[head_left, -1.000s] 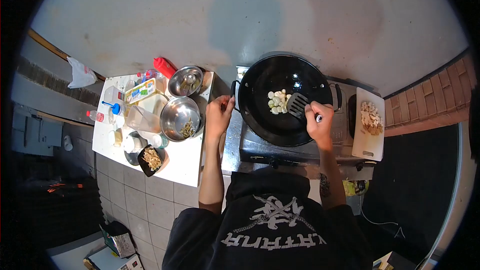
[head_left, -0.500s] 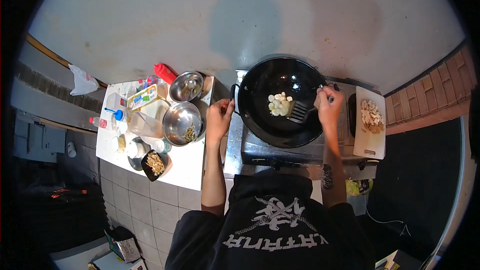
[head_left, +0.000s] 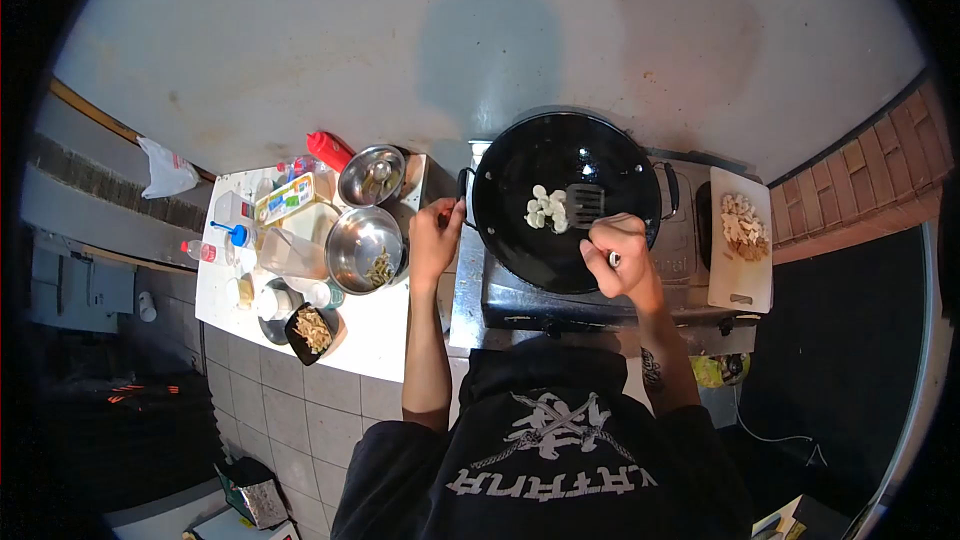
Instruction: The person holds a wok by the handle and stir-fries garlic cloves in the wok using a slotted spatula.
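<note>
A black wok (head_left: 540, 145) sits on the metal stove (head_left: 515, 312), with pale chopped pieces (head_left: 546, 208) gathered near its middle. My left hand (head_left: 437, 238) is closed on the wok's left loop handle. Over the wok's lower right side, my right hand (head_left: 620, 255) is wrapped round the handle of a slotted spatula (head_left: 584, 202). The spatula's head rests in the wok, touching or very close to the right edge of the pieces. Most of the spatula's handle is hidden by my right hand.
To the right lies a white cutting board (head_left: 740, 280) with chopped food. The white table (head_left: 375, 350) at left holds two metal bowls, a red bottle (head_left: 328, 150), plastic containers and a black dish (head_left: 308, 333) of pale strips. A wall rises behind the stove.
The spatula and my right hand swung right and up, then came back left, its head now nearer the top of the pieces. The pieces shifted slightly left. My left hand stayed on the handle.
</note>
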{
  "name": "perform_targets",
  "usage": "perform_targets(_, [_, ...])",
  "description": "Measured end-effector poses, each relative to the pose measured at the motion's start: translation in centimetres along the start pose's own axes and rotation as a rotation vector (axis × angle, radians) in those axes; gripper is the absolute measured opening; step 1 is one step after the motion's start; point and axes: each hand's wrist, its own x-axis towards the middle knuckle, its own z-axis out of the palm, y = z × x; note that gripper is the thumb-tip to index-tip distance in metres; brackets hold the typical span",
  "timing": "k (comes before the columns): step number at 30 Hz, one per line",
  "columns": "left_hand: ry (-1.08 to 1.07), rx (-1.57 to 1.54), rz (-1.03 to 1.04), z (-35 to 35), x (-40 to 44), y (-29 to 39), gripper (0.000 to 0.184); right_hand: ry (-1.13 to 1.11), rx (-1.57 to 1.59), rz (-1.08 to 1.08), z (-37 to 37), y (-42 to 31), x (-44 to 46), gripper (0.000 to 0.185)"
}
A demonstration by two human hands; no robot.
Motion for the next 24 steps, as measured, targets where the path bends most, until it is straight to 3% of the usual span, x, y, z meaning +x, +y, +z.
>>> perform_targets(5, [0.041,0.019,0.019,-0.3,-0.4,1.0,0.027,0.084,-0.076,0.003,-2.3,-0.2,-0.5,0.029])
perform_targets(7, [0.034,0.032,0.031,-0.4,-0.3,1.3,0.027,0.327,-0.22,0.094,-2.5,0.6,-1.4,0.033])
perform_targets(8, [0.033,0.03,0.034,-0.3,-0.2,1.1,0.027,0.328,-0.223,0.093,-2.2,1.0,-1.6,0.033])
perform_targets(10, [0.012,0.014,-0.002,-0.2,-0.1,0.7,0.027,0.726,0.337,0.262,-1.4,2.1,-1.9,0.037])
perform_targets(13, [0.0,0.015,-0.028,-0.2,-0.1,0.8,0.026,0.909,0.436,0.42,-0.6,3.4,-2.2,0.039])
perform_targets(16, [0.009,0.028,0.027,-0.2,-0.1,0.6,0.027,1.016,0.447,0.48,0.2,3.8,-2.3,0.038])
perform_targets(24, [0.0,0.028,0.048,-0.3,0.0,1.4,0.027,0.969,0.549,0.368,1.4,3.7,-1.6,0.038])
